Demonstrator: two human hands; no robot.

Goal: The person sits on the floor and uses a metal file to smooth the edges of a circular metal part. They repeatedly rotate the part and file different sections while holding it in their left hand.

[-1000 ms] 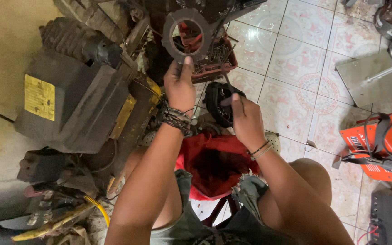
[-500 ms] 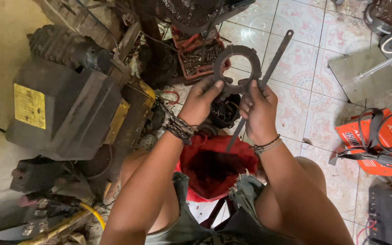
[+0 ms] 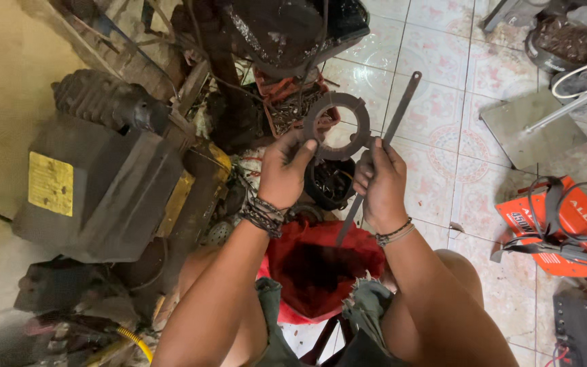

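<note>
Checking a metal ring (image 3: 338, 126) against a flat bar (image 3: 383, 146)

I have my left hand (image 3: 285, 166) pinching the ring's edge and my right hand (image 3: 380, 182) closed on the bar, both held above the red bucket (image 3: 321, 268); next I judge the 2 need careful lining up.

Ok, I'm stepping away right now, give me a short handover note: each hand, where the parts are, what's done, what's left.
Left hand: closed on the left edge of a dark metal ring, held up over the clutter.
Right hand: grip on a long flat metal bar, its upper end slanting up past the ring's right side.
Below: a red tub between the knees, a small black container under the hands, a tray of rusty hardware beyond.
Done: ring and bar both in hand.
Left: ring and bar are not joined, as far as can be seen.
</note>
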